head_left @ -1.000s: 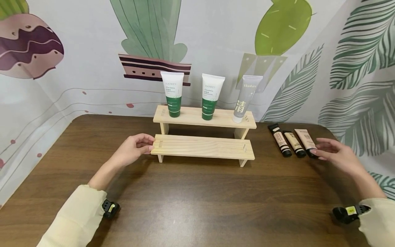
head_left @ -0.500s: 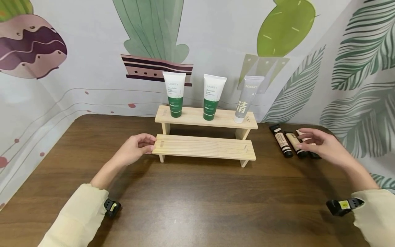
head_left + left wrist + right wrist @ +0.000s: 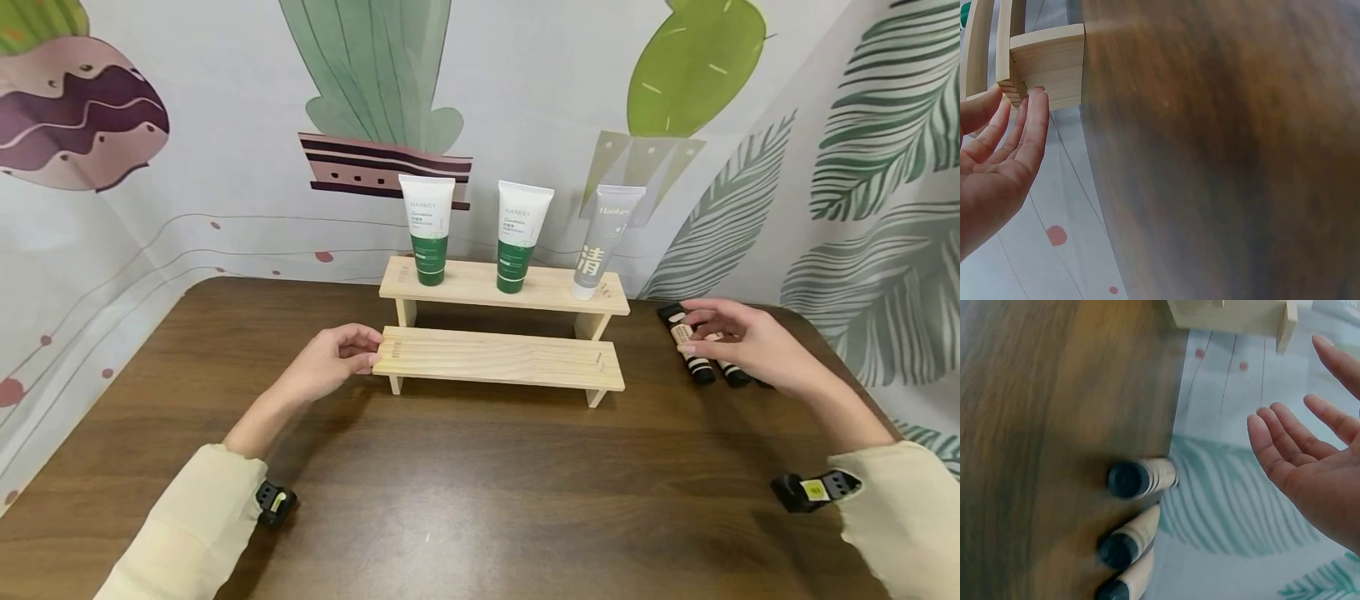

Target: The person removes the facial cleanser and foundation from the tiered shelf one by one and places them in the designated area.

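A two-step wooden display stand (image 3: 495,357) stands on the table. My left hand (image 3: 318,362) holds the left end of its lower step between thumb and fingers, as the left wrist view also shows. Upright on the upper step are two white-and-green tubes, one on the left (image 3: 430,221) and one in the middle (image 3: 520,221), plus a grey tube (image 3: 606,237) on the right. My right hand (image 3: 765,350) hovers, fingers loosely bent and holding nothing, above three small beige tubes with black caps. In the right wrist view the nearest small tube (image 3: 1155,476) lies apart from its fingers.
The brown wooden table (image 3: 450,500) extends in front of the stand. A cloth with cactus and leaf prints (image 3: 225,167) hangs behind and beside it. In the head view my right hand partly covers the small tubes (image 3: 697,367).
My right hand has moved left from beside the rightmost small tube to above the leftmost, rising off the table, with nothing taken. My left hand stays at the stand's end.
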The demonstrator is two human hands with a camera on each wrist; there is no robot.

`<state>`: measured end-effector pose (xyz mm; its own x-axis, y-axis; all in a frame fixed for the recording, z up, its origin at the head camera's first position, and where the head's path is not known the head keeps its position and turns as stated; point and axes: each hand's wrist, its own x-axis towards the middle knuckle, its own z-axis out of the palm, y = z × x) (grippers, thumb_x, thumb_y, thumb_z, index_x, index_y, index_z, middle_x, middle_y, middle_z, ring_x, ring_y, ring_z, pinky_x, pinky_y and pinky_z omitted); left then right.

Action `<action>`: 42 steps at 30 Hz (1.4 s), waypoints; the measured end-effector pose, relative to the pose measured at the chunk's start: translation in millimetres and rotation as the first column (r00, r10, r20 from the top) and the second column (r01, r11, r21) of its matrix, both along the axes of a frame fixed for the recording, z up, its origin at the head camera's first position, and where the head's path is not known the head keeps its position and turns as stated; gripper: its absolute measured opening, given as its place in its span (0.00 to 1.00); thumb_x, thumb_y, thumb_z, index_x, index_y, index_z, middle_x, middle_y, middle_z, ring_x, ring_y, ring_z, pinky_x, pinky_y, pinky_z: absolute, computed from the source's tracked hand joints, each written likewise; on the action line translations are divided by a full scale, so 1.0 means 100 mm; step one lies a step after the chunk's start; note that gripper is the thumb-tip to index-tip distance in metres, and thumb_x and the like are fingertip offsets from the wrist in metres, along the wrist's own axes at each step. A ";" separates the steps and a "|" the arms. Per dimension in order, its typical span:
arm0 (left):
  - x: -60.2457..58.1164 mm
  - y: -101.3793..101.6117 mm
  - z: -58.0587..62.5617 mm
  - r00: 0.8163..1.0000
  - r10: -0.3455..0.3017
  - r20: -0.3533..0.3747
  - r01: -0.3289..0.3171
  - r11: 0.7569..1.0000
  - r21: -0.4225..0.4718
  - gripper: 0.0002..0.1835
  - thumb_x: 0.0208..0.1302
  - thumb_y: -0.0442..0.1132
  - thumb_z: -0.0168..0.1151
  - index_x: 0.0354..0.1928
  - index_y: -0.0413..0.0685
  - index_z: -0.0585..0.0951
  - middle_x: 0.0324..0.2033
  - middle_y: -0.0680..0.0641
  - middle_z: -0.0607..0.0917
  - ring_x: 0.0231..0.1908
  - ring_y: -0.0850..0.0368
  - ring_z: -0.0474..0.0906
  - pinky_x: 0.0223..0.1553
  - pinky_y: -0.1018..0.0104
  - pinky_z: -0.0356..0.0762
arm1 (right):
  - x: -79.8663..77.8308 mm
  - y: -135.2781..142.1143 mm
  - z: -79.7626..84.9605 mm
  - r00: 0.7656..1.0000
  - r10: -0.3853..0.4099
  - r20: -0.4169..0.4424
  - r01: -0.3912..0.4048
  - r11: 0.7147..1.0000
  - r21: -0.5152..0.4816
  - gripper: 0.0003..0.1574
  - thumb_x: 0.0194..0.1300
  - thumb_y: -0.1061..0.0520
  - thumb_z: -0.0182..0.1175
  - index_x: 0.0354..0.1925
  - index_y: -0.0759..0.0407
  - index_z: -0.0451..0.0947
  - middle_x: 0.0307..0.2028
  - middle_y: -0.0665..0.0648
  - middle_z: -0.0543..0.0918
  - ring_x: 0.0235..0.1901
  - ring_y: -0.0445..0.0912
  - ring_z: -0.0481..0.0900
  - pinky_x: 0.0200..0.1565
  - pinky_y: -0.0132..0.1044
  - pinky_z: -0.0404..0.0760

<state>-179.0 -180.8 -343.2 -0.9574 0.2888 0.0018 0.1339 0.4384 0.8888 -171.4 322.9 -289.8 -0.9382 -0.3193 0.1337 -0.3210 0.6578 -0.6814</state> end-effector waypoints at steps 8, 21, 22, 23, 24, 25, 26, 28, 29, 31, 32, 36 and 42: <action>0.00 0.01 -0.01 1.000 0.000 0.002 0.000 1.000 0.006 0.11 0.60 0.23 0.55 0.45 0.28 0.73 0.38 0.36 0.77 0.36 0.53 0.76 0.38 0.58 0.80 | 0.00 -0.29 0.10 1.000 0.028 0.011 -0.029 0.998 0.060 0.34 0.55 0.56 0.66 0.59 0.56 0.67 0.45 0.50 0.76 0.40 0.39 0.77 0.34 0.27 0.75; -0.01 0.00 -0.02 1.000 -0.003 0.005 0.003 1.000 0.014 0.12 0.60 0.24 0.55 0.46 0.28 0.73 0.39 0.36 0.77 0.36 0.52 0.76 0.38 0.58 0.80 | -0.08 -0.67 0.22 0.996 0.089 -0.010 -0.088 0.995 0.049 0.33 0.55 0.57 0.66 0.57 0.62 0.68 0.42 0.57 0.76 0.38 0.40 0.75 0.36 0.25 0.74; -0.01 0.00 -0.02 1.000 -0.004 0.004 0.004 1.000 0.014 0.12 0.60 0.24 0.55 0.46 0.28 0.73 0.39 0.36 0.77 0.36 0.52 0.76 0.38 0.58 0.80 | -0.07 -0.68 0.23 0.997 0.081 -0.007 -0.080 0.996 0.047 0.33 0.55 0.57 0.66 0.57 0.62 0.68 0.42 0.57 0.76 0.37 0.40 0.75 0.36 0.25 0.74; -0.01 0.00 -0.02 1.000 -0.005 0.004 0.005 1.000 0.014 0.12 0.60 0.24 0.55 0.46 0.28 0.73 0.38 0.36 0.77 0.36 0.52 0.76 0.38 0.58 0.80 | -0.07 -0.68 0.23 0.997 0.079 -0.010 -0.078 0.996 0.044 0.32 0.55 0.58 0.66 0.57 0.62 0.69 0.42 0.57 0.76 0.37 0.39 0.75 0.35 0.26 0.74; -0.01 0.00 -0.02 1.000 -0.005 0.003 0.005 1.000 0.013 0.12 0.60 0.24 0.55 0.46 0.28 0.73 0.38 0.36 0.77 0.36 0.53 0.76 0.38 0.58 0.80 | -0.07 -0.69 0.24 0.997 0.083 -0.009 -0.083 0.996 0.033 0.32 0.55 0.58 0.66 0.56 0.63 0.69 0.42 0.58 0.77 0.37 0.40 0.76 0.35 0.26 0.75; -0.01 0.00 -0.02 1.000 -0.005 0.003 0.005 1.000 0.013 0.12 0.60 0.23 0.55 0.46 0.28 0.73 0.38 0.36 0.77 0.36 0.53 0.76 0.38 0.58 0.80 | -0.06 -0.70 0.24 0.996 0.090 -0.004 -0.090 0.996 0.022 0.31 0.55 0.58 0.66 0.56 0.63 0.69 0.42 0.57 0.77 0.38 0.41 0.76 0.36 0.26 0.75; -0.01 0.00 -0.02 1.000 -0.006 0.004 0.006 1.000 0.015 0.12 0.60 0.23 0.55 0.46 0.28 0.73 0.38 0.36 0.77 0.36 0.53 0.76 0.38 0.58 0.80 | -0.06 -0.72 0.24 0.996 0.095 -0.001 -0.095 0.995 0.012 0.31 0.54 0.59 0.66 0.56 0.62 0.69 0.42 0.57 0.77 0.38 0.42 0.76 0.36 0.26 0.75; -0.01 0.00 -0.02 1.000 -0.006 0.004 0.006 1.000 0.016 0.12 0.60 0.23 0.55 0.46 0.28 0.73 0.38 0.36 0.77 0.36 0.53 0.76 0.38 0.58 0.80 | -0.05 -0.75 0.25 0.994 0.113 0.010 -0.112 0.994 -0.008 0.30 0.54 0.59 0.66 0.55 0.62 0.70 0.43 0.57 0.76 0.39 0.44 0.76 0.37 0.26 0.75; -0.01 0.00 -0.02 1.000 -0.007 0.005 0.007 1.000 0.017 0.12 0.60 0.23 0.55 0.46 0.28 0.73 0.38 0.36 0.77 0.36 0.53 0.76 0.38 0.59 0.80 | -0.05 -0.77 0.25 0.992 0.123 0.011 -0.123 0.992 -0.012 0.30 0.54 0.59 0.66 0.55 0.62 0.70 0.43 0.57 0.76 0.40 0.44 0.76 0.37 0.27 0.76; -0.01 0.00 -0.02 1.000 -0.006 0.008 0.006 1.000 0.019 0.11 0.60 0.23 0.55 0.46 0.28 0.73 0.38 0.36 0.77 0.36 0.54 0.76 0.38 0.59 0.80 | -0.06 -0.81 0.26 0.989 0.146 0.011 -0.146 0.989 -0.018 0.30 0.54 0.59 0.67 0.55 0.62 0.70 0.43 0.58 0.76 0.40 0.44 0.77 0.38 0.28 0.77; -0.01 0.00 -0.02 1.000 -0.006 0.007 0.006 1.000 0.018 0.11 0.60 0.23 0.55 0.46 0.28 0.73 0.38 0.36 0.77 0.36 0.54 0.76 0.38 0.59 0.80 | -0.07 -0.84 0.26 0.987 0.159 0.009 -0.159 0.987 -0.019 0.30 0.54 0.59 0.67 0.55 0.62 0.70 0.43 0.58 0.77 0.40 0.44 0.77 0.38 0.28 0.77; -0.01 0.00 -0.03 1.000 -0.009 0.000 0.009 1.000 0.015 0.11 0.60 0.24 0.55 0.45 0.28 0.73 0.38 0.36 0.77 0.36 0.54 0.76 0.38 0.59 0.81 | -0.10 -0.94 0.27 0.973 0.229 0.003 -0.229 0.973 -0.026 0.31 0.53 0.61 0.66 0.56 0.64 0.70 0.42 0.60 0.78 0.39 0.47 0.78 0.39 0.31 0.79; -0.01 -0.01 -0.03 1.000 -0.010 -0.007 0.010 1.000 0.009 0.12 0.60 0.24 0.55 0.46 0.28 0.73 0.38 0.35 0.77 0.36 0.53 0.76 0.37 0.59 0.81 | -0.13 -1.11 0.27 0.965 0.260 0.042 -0.260 0.966 -0.006 0.32 0.54 0.60 0.66 0.56 0.64 0.69 0.44 0.57 0.78 0.41 0.49 0.77 0.43 0.38 0.79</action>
<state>-179.9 -181.6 -345.8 -0.9543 0.2985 0.0114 0.1448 0.4290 0.8916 -184.3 211.5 -263.2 -0.8279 -0.5526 0.0961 -0.4517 0.5553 -0.6983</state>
